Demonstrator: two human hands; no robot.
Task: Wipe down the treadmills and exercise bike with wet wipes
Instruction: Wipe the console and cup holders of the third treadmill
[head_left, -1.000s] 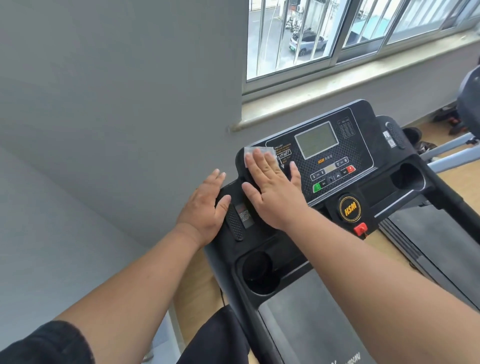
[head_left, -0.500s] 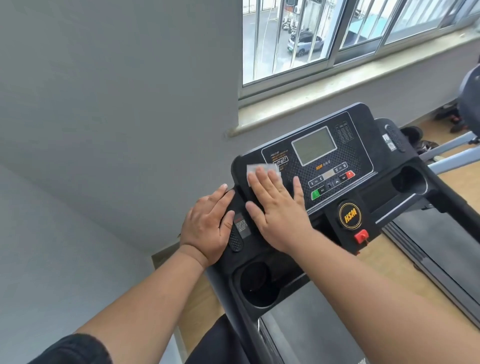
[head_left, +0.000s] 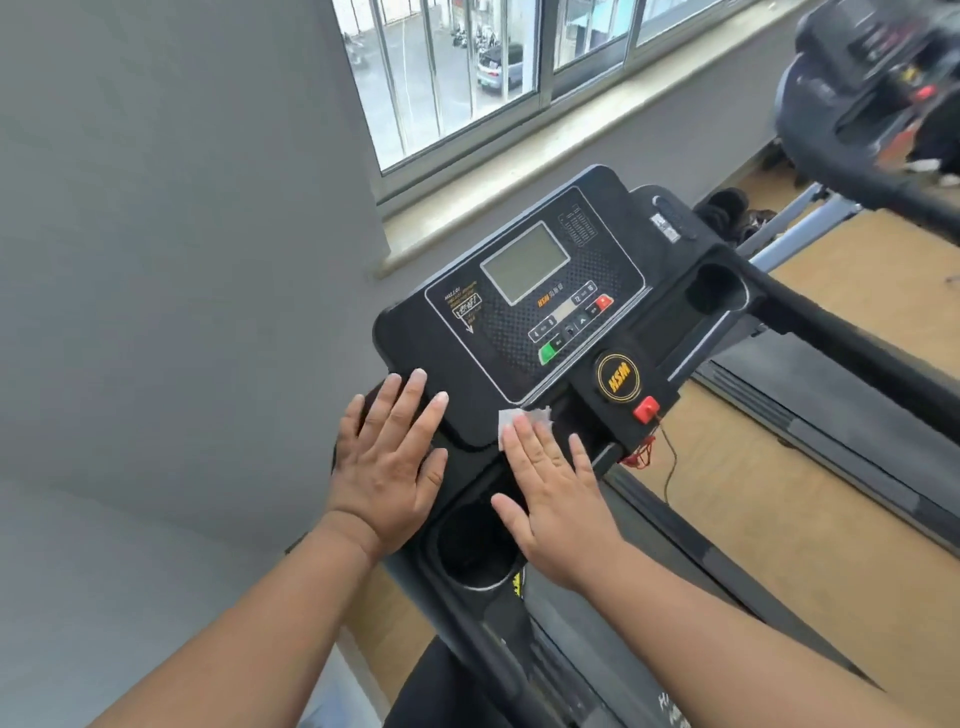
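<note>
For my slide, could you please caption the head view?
Right hand presses a wet wipe onto the treadmill console; left hand rests flat beside it.

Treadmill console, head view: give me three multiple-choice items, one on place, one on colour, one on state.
1. Where is the white wet wipe?
A. on the grey display screen
B. under the right hand's fingers, at the console's lower edge
C. in the round cup holder

2. What colour is the safety-key clip below the round HSM badge?
A. red
B. green
C. yellow

3. How is the left hand?
A. gripping a handrail
B. fist held in the air
C. flat, fingers straight, on the black treadmill console

Key: B, the wipe peeks out past the right hand; A, the clip is red; C, the palm lies flat.
</note>
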